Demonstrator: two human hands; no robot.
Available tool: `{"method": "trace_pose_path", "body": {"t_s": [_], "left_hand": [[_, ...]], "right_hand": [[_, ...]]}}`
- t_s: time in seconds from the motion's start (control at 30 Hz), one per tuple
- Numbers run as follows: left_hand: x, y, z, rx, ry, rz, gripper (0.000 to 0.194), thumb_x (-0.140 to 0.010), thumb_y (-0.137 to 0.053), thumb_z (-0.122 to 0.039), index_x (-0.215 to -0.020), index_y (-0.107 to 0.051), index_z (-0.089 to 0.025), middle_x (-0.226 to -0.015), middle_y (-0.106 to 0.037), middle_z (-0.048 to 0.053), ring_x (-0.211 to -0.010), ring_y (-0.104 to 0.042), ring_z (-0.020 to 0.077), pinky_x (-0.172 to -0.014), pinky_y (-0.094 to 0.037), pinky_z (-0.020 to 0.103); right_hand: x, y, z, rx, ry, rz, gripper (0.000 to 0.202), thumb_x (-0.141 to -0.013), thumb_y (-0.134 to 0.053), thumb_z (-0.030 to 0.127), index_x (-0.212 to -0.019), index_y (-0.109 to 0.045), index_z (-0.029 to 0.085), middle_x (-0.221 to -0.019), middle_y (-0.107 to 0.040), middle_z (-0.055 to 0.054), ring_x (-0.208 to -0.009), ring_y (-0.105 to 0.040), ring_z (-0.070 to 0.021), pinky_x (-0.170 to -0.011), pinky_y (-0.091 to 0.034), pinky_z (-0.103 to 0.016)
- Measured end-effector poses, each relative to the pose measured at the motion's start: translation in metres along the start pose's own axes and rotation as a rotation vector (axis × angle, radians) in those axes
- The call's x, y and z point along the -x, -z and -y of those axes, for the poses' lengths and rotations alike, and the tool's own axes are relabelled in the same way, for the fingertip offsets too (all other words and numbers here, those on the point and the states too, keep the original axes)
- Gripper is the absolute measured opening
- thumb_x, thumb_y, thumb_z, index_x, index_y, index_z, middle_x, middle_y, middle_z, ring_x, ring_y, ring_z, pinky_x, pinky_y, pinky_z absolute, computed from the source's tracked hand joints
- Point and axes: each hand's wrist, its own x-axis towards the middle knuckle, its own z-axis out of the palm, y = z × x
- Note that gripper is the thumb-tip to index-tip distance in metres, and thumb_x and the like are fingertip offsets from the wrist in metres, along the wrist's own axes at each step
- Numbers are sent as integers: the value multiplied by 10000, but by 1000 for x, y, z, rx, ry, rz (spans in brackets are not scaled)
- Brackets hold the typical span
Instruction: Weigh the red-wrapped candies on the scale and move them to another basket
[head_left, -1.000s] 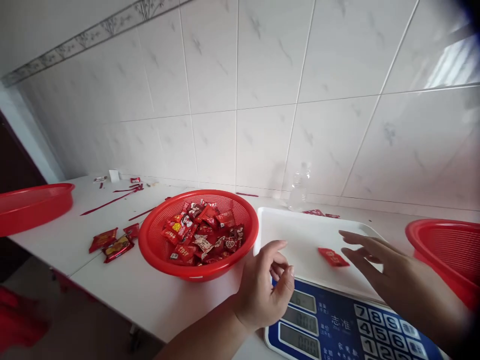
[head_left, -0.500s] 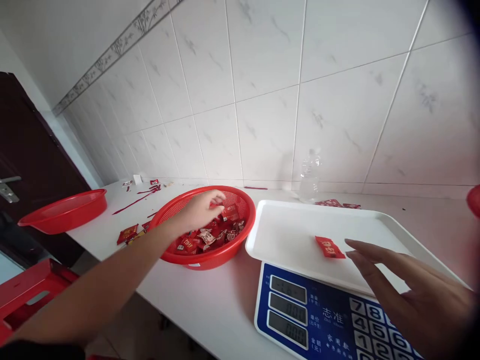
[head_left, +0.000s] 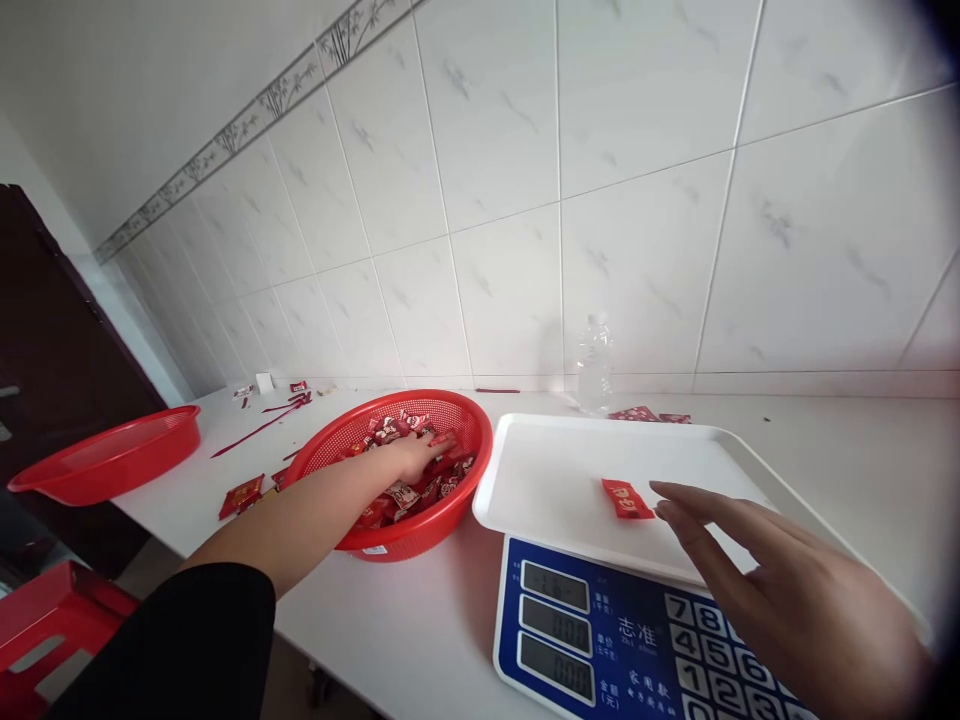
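Observation:
My left hand (head_left: 414,457) reaches into a red perforated plastic basket (head_left: 420,545). Its fingers are stretched out over the small wrapped packets inside, touching a red packet (head_left: 444,443); their undersides are hidden. On the white tray (head_left: 540,460) of a scale lies a single red packet with gold lettering (head_left: 627,499). Close beside its right edge is my right hand (head_left: 780,580), thumb and forefinger slightly apart with nothing between them. The blue scale panel (head_left: 637,650) sits in front of the tray, its keys partly covered by that hand.
A clear plastic bottle (head_left: 595,365) stands against the tiled wall. Further left are another red basket (head_left: 112,455), loose packets (head_left: 241,495) and dark red strips (head_left: 259,428) on the white table. A red stool (head_left: 60,620) stands at lower left.
My left hand has gone down from above the basket in among the packets. The right hand stays beside the packet on the tray. The view has shifted slightly to the right.

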Motion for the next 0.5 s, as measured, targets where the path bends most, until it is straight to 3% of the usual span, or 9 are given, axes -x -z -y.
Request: {"method": "trace_pose_path", "body": {"t_s": [0.07, 0.13, 0.2, 0.3, 0.43, 0.5], "left_hand": [[4, 3, 1, 30, -1, 17, 962, -650, -707, -121, -1489, -292, -345, -1482, -418, 135, -1297, -414, 453, -993, -388, 585], [13, 11, 3, 90, -19, 29, 826, -704, -693, -181, -1457, -379, -312, -1385, -533, 125, -1212, -517, 410, -982, -420, 521], [25, 21, 8, 176, -46, 37, 696, -774, -653, -262, -1431, -424, -286, -1389, -536, 99, -1211, -534, 346, -972, -448, 419], [44, 33, 19, 306, -64, 63, 689, -841, -587, -419, -1467, -339, -273, -1435, -493, 81, -1236, -527, 268, -884, -495, 297], [54, 33, 40, 359, 12, 106, 623, -884, -398, -624, -1370, -469, -240, -1299, -609, 101, -1133, -602, 261, -806, -516, 305], [50, 24, 48, 308, 81, 84, 622, -845, -442, -638, -1278, -545, -203, -1244, -636, 131, -1123, -601, 301, -862, -495, 362]], "right_hand": [[-2, 1, 0, -7, -16, 19, 402, -942, -384, 525, -929, -702, 281, -792, -746, -8, -414, -572, -142, -385, -393, -279], [-3, 2, 1, -18, -25, 23, 406, -940, -383, 524, -920, -704, 278, -796, -750, -12, -449, -600, -154, -397, -405, -281], [-3, 2, 2, -25, -33, 12, 427, -939, -370, 533, -914, -706, 273, -805, -753, -19, -476, -618, -167, -416, -418, -290], [-2, 1, 2, -39, -45, 22, 448, -938, -356, 550, -913, -708, 274, -810, -752, -21, -450, -599, -160, -417, -415, -293], [1, 0, -1, -52, -55, 49, 433, -928, -375, 560, -932, -710, 286, -820, -750, -17, -432, -585, -153, -405, -403, -288], [2, -1, -3, -49, -41, 53, 413, -918, -399, 565, -949, -709, 294, -819, -750, -12, -422, -580, -149, -393, -400, -280]]}}
